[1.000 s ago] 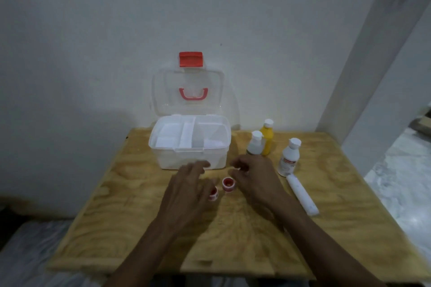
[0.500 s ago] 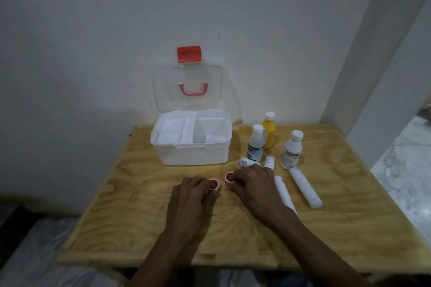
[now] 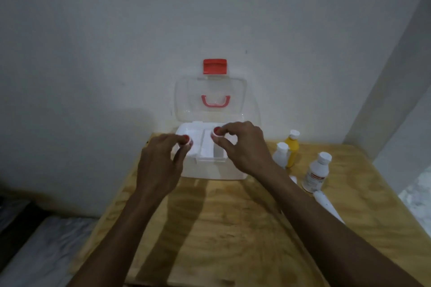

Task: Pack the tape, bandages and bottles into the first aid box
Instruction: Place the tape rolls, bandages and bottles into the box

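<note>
Two tape rolls held over the open box, ready to be lowered in.

A small red-cored white tape roll [image 3: 186, 140] is pinched in the left hand [image 3: 158, 165], another [image 3: 216, 133] in the right hand [image 3: 242, 147], both palm-down above the white plastic first aid box [image 3: 210, 171] on the plywood counter [image 3: 233, 228]; each is best lowered into a tray compartment before release.

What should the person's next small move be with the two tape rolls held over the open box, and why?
Probably lower both hands and let go. The left hand pinches one tape roll and the right hand pinches another, both already above the open first aid box, whose lid stands up, clear of the way.
</note>
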